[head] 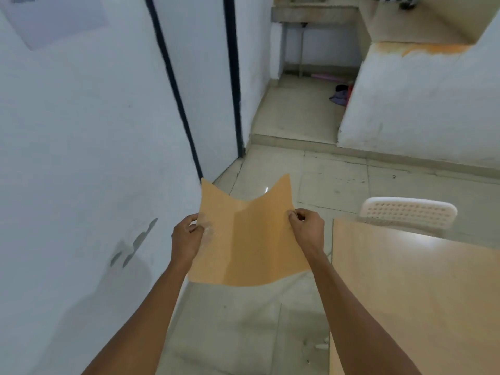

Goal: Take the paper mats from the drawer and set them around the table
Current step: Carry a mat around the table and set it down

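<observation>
An orange-tan paper mat point(246, 239) hangs in the air in front of me, sagging in the middle so its far corners stick up. My left hand point(188, 236) pinches its left edge. My right hand point(307, 226) pinches its right edge. The mat is over the tiled floor, just left of a light wooden table point(411, 293) at the lower right. No drawer is in view.
A white perforated chair back point(408, 213) stands at the table's far edge. A white wall with a dark-framed door point(205, 90) fills the left. A step up leads to a back room with a sink counter point(313, 13); clothes point(342, 94) lie on its floor.
</observation>
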